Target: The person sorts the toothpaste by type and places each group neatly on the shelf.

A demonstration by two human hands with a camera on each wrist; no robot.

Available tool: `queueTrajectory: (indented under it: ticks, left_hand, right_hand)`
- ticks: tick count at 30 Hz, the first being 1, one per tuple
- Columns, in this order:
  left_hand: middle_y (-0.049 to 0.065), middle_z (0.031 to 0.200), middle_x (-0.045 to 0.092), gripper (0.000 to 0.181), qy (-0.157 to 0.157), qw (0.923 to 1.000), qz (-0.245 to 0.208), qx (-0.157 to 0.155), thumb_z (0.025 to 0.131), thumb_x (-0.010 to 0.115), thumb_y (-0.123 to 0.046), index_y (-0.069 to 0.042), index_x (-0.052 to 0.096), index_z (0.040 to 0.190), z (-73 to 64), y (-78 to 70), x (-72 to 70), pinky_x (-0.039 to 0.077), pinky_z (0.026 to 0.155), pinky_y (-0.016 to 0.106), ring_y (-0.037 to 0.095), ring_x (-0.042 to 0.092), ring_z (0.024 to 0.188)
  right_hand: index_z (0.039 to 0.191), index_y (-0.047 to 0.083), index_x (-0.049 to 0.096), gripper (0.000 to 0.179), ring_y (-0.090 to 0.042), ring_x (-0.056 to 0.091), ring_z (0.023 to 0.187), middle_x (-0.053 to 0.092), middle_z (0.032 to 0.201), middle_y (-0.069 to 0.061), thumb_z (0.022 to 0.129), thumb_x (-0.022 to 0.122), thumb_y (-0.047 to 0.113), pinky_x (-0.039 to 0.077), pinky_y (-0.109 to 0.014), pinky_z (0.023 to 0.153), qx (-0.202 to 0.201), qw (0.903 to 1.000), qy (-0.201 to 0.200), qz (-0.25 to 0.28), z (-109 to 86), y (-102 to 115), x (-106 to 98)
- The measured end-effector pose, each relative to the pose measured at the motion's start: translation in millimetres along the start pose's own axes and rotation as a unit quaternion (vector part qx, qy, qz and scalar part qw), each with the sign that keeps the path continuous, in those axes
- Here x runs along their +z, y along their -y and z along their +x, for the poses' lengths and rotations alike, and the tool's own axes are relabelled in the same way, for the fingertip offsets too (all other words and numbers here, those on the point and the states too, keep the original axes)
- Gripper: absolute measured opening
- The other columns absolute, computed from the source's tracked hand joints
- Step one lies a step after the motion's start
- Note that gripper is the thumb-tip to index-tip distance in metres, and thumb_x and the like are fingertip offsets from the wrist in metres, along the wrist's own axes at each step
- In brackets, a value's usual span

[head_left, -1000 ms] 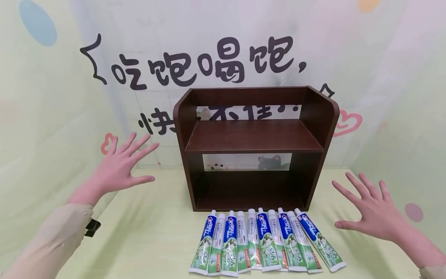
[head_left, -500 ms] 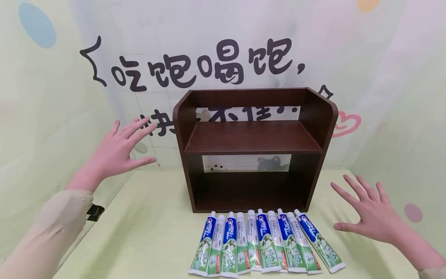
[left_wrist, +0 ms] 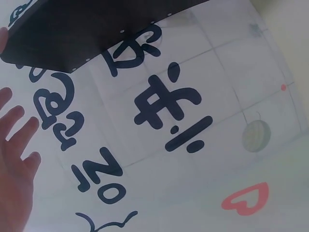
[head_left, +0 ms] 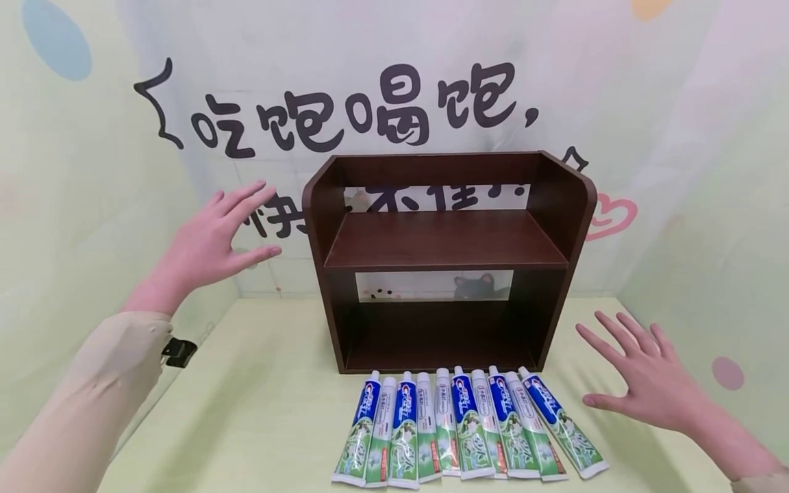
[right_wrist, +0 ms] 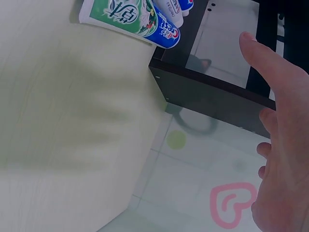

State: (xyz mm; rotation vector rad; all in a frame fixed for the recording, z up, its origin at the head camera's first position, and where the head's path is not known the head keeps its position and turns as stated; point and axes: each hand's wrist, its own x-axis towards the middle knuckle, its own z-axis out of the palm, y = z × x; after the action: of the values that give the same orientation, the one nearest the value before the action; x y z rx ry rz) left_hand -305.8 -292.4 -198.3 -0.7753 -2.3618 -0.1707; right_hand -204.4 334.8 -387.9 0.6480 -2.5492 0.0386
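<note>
My left hand (head_left: 209,239) hovers in the air left of a dark brown two-tier shelf (head_left: 446,267), fingers spread and holding nothing. On the other side my right hand (head_left: 641,376) is held over the table, its fingers also apart and nothing in them. Several toothpaste tubes lie in a fanned row before the shelf, caps toward it. Blue-and-green tubes (head_left: 403,431) mix with white-and-green ones (head_left: 445,418). Nearest to my right hand is the slanted end tube (head_left: 564,424), also a toothpaste tube (right_wrist: 128,17) at the top of the right wrist view.
The pale table (head_left: 246,411) runs back to a printed wall (head_left: 296,61) with large dark characters. Side panels (head_left: 727,226) rise at both sides. The shelf's lower board (head_left: 440,335) and middle board (head_left: 446,239) carry nothing.
My left hand has risen, its fingers drawing closer together. The right hand has shifted slightly left in the head view. Tubes and shelf stay in place.
</note>
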Motion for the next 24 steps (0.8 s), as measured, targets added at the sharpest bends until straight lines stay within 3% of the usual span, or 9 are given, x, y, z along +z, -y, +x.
queueTrajectory:
  ticks: [4,7,11,15,18,24]
  left_hand:
    - [0.005,0.159,0.038,0.088,-0.009,0.9999,-0.006,-0.007,0.081,0.079,-0.041,-0.029,0.033,0.155,8.5,-5.7,-2.6,0.033,0.12,0.06,0.04,0.043,0.137]
    - [0.003,0.159,0.038,0.086,-0.01,0.9999,-0.006,-0.012,0.081,0.078,-0.041,-0.029,0.034,0.155,12.6,-10.0,-3.3,0.046,0.105,0.063,0.037,0.043,0.138]
    - [0.0,0.16,0.036,0.085,-0.007,0.9998,-0.008,-0.014,0.083,0.076,-0.042,-0.031,0.032,0.155,18.1,-15.1,-2.2,0.052,0.093,0.062,0.032,0.043,0.139]
    - [0.001,0.16,0.037,0.083,-0.008,0.9999,-0.014,-0.005,0.085,0.075,-0.041,-0.028,0.033,0.155,25.9,-18.5,0.4,0.053,0.095,0.061,0.032,0.043,0.14]
    - [0.002,0.16,0.037,0.081,-0.008,0.9997,-0.022,-0.004,0.086,0.074,-0.039,-0.026,0.034,0.155,31.5,-19.6,2.2,0.053,0.095,0.06,0.033,0.045,0.139]
    - [0.001,0.159,0.037,0.079,-0.006,0.9991,-0.04,-0.012,0.087,0.074,-0.038,-0.025,0.035,0.154,38.7,-20.6,4.6,0.05,0.099,0.06,0.033,0.045,0.139]
  right_hand:
    - [0.156,0.027,0.03,0.105,-0.035,0.008,0.155,0.019,0.166,-0.007,0.069,0.077,0.063,-0.013,-0.062,0.125,-0.006,1.0,-0.005,0.003,3.8,1.6,1.7]
    - [0.156,0.027,0.03,0.104,-0.035,0.01,0.154,0.023,0.164,-0.009,0.07,0.077,0.063,-0.014,-0.059,0.126,-0.01,0.9999,-0.004,0.003,6.2,4.6,3.1]
    - [0.155,0.027,0.031,0.104,-0.036,0.015,0.151,0.029,0.16,-0.012,0.07,0.078,0.061,-0.01,-0.06,0.126,-0.01,0.9999,-0.002,0.004,7.4,9.6,6.9]
    - [0.155,0.027,0.032,0.105,-0.037,0.02,0.148,0.03,0.16,-0.012,0.067,0.081,0.058,0.012,-0.069,0.118,-0.007,0.9999,-0.002,0.011,7.3,14.2,10.7]
    - [0.155,0.026,0.033,0.105,-0.038,0.025,0.144,0.031,0.159,-0.012,0.067,0.082,0.057,0.025,-0.068,0.107,-0.008,0.9998,-0.001,0.017,8.4,17.5,12.3]
    - [0.154,0.026,0.034,0.104,-0.041,0.033,0.134,0.033,0.158,-0.011,0.067,0.081,0.059,0.03,-0.064,0.101,-0.005,0.9997,0.009,0.022,10.3,24.1,15.3]
